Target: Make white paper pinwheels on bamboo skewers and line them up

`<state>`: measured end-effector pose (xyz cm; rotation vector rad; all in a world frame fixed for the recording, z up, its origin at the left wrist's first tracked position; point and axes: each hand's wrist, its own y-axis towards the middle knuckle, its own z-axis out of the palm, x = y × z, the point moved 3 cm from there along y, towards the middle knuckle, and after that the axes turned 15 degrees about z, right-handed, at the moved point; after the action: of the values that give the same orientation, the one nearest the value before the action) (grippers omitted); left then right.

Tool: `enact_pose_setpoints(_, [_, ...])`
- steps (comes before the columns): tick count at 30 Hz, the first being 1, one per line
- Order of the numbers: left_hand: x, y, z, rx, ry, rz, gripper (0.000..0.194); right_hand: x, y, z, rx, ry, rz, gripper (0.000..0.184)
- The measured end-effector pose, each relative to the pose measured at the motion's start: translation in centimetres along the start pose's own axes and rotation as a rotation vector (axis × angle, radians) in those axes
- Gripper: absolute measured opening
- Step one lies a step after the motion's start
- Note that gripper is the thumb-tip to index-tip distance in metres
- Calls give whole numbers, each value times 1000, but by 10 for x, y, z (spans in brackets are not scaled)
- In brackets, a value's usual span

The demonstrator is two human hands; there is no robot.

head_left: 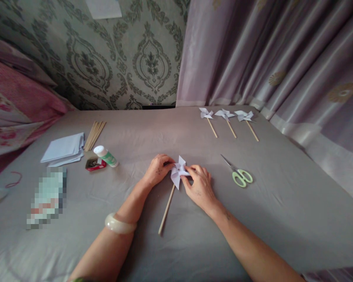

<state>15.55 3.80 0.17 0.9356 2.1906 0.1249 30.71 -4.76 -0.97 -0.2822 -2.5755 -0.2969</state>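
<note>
A white paper pinwheel (pixel 176 177) on a wooden stick (pixel 166 209) lies in front of me, its stick slanting down toward the near left. My left hand (pixel 159 170) pinches the blade on its left side. On the opposite side, the thumb and fingers of my right hand (pixel 200 185) close on the right blade. A small pin shows at the pinwheel's centre. Green-handled scissors (pixel 238 174) rest to the right of my right hand, blades slightly parted and pointing away to the left.
Three finished-looking pinwheels (pixel 225 115) lie in a row at the back right. To the left are folded white paper (pixel 63 149), several wooden sticks (pixel 94 135), a glue stick (pixel 106 156) and a red box of small metal pieces (pixel 95 164). A blurred-out object (pixel 48 197) lies nearer.
</note>
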Motion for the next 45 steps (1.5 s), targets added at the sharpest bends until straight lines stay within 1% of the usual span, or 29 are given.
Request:
enact_pose_setpoints(5, [1, 0, 1, -6, -63, 21, 11, 0, 0, 1, -10, -6, -11, 29])
enact_pose_setpoints(14, [0, -1, 2, 66, -83, 81, 17, -1, 1, 1, -11, -19, -16, 29])
enact_pose_setpoints(20, [-2, -1, 1, 96, -69, 59, 22, -2, 2, 3, -13, -13, -10, 27])
enact_pose_setpoints(27, [-7, -7, -1, 166, -15, 63, 27, -3, 3, 3, -15, -12, -5, 27])
enact_pose_setpoints(30, [-9, -12, -2, 202, 4, 80, 39, -3, 3, 3, -20, -11, -6, 27])
enact_pose_setpoints(33, [-10, -14, -4, 255, -19, 90, 47, -4, 3, 4, -23, -1, -8, 27])
enact_pose_setpoints(39, [-11, -12, -12, 358, -103, 88, 48, -4, 3, 3, -16, 5, -6, 27])
enact_pose_setpoints(45, [-10, -11, -8, 329, -57, 97, 47, -3, 3, 2, -15, 12, -4, 26])
